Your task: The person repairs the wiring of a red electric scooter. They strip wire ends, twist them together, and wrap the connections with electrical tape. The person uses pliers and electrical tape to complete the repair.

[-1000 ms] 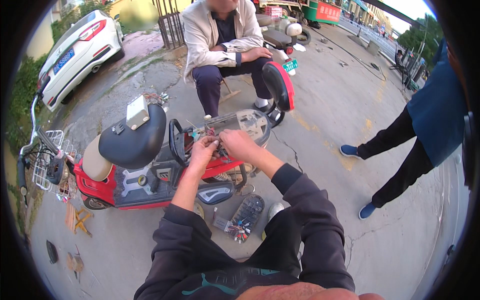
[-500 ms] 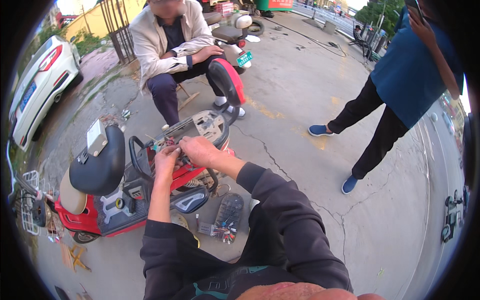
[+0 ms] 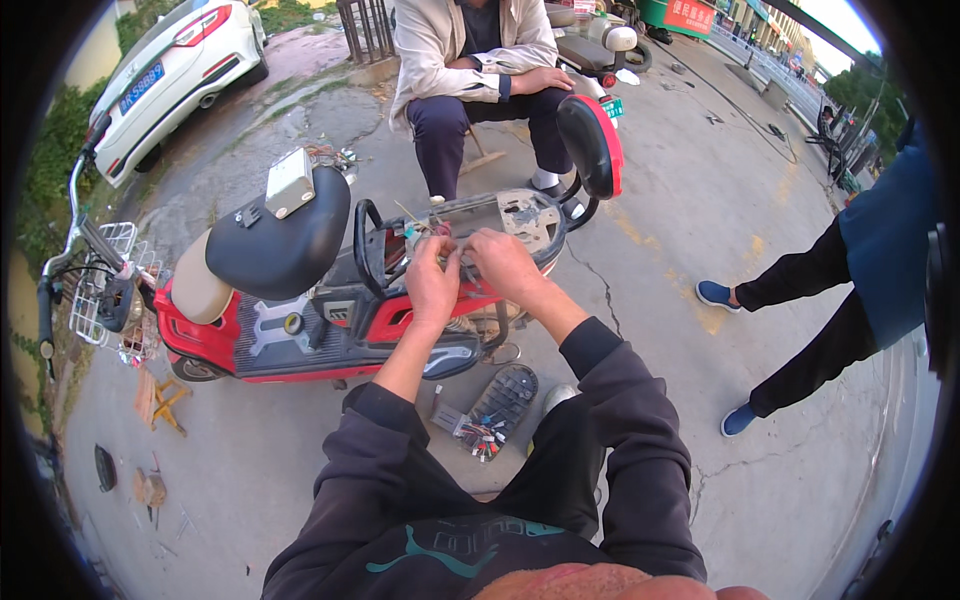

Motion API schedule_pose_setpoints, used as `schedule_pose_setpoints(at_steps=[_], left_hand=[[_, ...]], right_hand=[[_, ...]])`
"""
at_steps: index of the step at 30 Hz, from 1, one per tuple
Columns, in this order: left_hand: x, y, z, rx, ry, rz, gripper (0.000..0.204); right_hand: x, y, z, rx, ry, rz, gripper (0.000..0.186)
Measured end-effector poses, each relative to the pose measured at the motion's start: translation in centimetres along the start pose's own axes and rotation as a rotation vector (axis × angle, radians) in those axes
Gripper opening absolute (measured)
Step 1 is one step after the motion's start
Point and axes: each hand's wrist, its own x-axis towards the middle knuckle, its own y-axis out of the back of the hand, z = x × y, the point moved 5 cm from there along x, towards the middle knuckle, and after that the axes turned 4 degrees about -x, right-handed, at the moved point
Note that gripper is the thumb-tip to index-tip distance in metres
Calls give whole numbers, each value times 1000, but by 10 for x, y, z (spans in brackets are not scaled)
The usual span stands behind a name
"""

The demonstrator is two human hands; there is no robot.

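Note:
Both my hands meet over the opened rear body of a red electric scooter (image 3: 390, 325), where thin wires (image 3: 441, 229) show beside my fingertips. My left hand (image 3: 432, 284) is closed in a pinch. Close beside it, my right hand (image 3: 503, 266) also pinches with bent fingers. What lies between the fingers is too small and hidden to make out. A bare metal seat frame (image 3: 527, 215) is just beyond my right hand. The black seat (image 3: 282, 235) is tipped forward to the left, with a white box (image 3: 290, 183) resting on it.
By my feet lies a dark oblong tray (image 3: 506, 398) with several wire connectors (image 3: 482, 436). A seated person (image 3: 480, 75) faces me across the scooter; another person in blue (image 3: 885, 250) stands at right. A white car (image 3: 180, 75) is parked far left, and a small wooden stool (image 3: 162, 402) lies left.
My view has swung left, so the scooter and seated person appear farther right. Both hands stay together at the scooter's rear, fingers still pinched. The standing person's phone has left the view.

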Motion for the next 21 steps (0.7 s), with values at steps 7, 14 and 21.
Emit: schedule_pose_setpoints(at_steps=[7, 14, 21], left_hand=[[-5, -2, 3, 105, -92, -93, 12], [6, -10, 2, 140, -110, -276, 20], [27, -22, -24, 148, 48, -612, 29]], right_hand=[[-2, 4, -1, -19, 20, 29, 8], [0, -15, 8, -148, 108, 15, 12], [0, 9, 4, 41, 125, -30, 18]])
